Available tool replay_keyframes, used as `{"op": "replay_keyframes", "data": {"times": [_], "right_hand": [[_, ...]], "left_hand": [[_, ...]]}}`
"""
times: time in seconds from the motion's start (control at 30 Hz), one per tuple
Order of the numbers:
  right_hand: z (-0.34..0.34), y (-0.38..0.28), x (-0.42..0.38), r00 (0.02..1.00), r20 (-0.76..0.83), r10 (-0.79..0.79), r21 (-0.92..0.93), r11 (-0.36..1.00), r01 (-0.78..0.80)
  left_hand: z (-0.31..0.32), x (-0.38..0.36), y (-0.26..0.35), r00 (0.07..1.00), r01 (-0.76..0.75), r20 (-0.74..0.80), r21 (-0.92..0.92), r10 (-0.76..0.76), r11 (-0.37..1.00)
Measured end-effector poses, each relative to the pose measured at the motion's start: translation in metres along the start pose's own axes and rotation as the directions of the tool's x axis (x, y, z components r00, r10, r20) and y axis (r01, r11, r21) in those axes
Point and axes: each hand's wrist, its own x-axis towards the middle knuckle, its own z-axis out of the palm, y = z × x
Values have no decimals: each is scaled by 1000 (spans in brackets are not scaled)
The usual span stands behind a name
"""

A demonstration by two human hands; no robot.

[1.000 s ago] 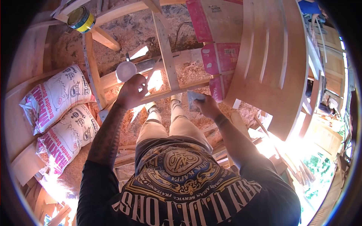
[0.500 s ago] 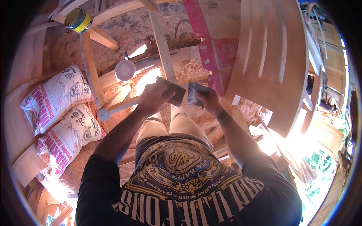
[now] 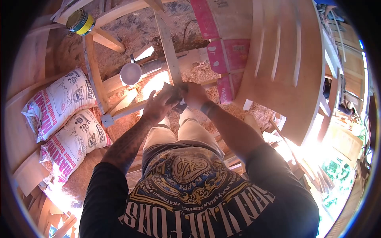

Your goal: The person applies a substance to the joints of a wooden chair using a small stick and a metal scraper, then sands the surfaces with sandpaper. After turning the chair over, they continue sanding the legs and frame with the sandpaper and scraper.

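Drawn inward since the earlier view, the right hand (image 3: 196, 95) now meets the left hand (image 3: 158, 108). Right of the cup (image 3: 131, 73) stands the large panel (image 3: 278, 71); left of it lie the sacks (image 3: 63, 99). Both hands are nearer the body than the cup, to its right, with the dark plates (image 3: 181, 108) between them, overlapping. One left finger is lifted apart, the rest bent around a plate; right fingers curl inward, tips hidden. Working plate against plate seems to call for firm pinches and flat, aligned faces.

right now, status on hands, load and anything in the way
Left hand and right hand together on dark flat pieces; wooden beam just beyond; round container off left.
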Motion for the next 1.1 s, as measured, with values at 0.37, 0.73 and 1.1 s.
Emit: {"op": "replay_keyframes", "data": {"times": [0.37, 0.73, 1.1], "right_hand": [[3, -13, 32, 971, 112, -212, 3, 977, 213], [15, 29, 12, 952, 82, 296, 349, 886, -305], [20, 36, -30, 821, 569, -50, 821, 98, -563]], "left_hand": [[4, -6, -10, 1000, -1, 18, -84, 2, 997], [-69, -42, 10, 994, 110, 94, -734, -60, 670], [59, -14, 13, 918, 67, 305, -749, -255, -659]]}}
